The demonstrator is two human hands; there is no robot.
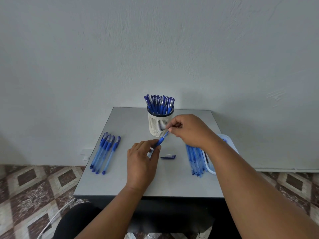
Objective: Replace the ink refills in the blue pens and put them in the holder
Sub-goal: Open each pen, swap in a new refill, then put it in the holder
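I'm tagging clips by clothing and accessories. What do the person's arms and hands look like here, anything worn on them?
Both forearms are bare as far as the frame shows: no sleeves in view. The left hand and right hand wear no gloves, and no rings, watch or bracelets show on the visible sides. Fingernails look short and unpainted. No markings or cables on either arm.

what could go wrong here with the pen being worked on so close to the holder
1. The right hand works at the tip of the pen right beside the holder; a slip might knock it and spill its pens.
2. The loose cap lies on the table between both arms and may get swept off.
3. The left hand pinches the pen only lightly, so twisting may make it slip.
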